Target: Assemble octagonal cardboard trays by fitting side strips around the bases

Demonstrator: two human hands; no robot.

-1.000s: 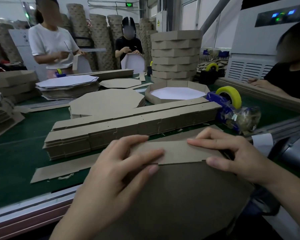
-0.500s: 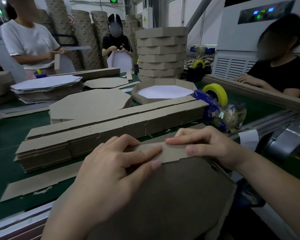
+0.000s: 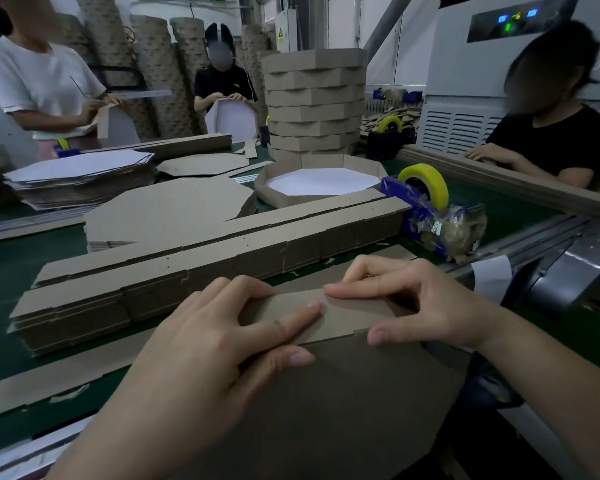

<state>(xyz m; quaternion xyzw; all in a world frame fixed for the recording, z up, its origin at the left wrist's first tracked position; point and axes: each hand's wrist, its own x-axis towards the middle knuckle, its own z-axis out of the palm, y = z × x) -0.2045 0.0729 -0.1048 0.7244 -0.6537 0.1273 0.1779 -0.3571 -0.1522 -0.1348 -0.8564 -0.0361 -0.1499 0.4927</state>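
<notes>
The side strip (image 3: 347,315) is held against the far edge of the octagonal base (image 3: 343,417), which lies nearest the worker at the front margin of the desk (image 3: 14,265). The left hand (image 3: 222,344) pinches the strip, fingers laid across its face and thumb at the base edge. The right hand (image 3: 426,306) pinches it just beside, forefinger along the top, thumb near a notch in the lower margin, other fingers curled behind. Both hands grip one short section; the remainder trails flat along the desk to the left. Probable faults follow. If the notch does not sit at a corner of the base, the error would likely carry round each following side and the ends would fail to meet. Uneven thumb pressure could let the strip slip off the edge or crease between scores. The trailing length may snag on the stack of side strips (image 3: 205,268) just behind it when the base is turned. The tape dispenser (image 3: 425,199) sits apart to the right; freeing a hand to reach it risks the fit springing open.
</notes>
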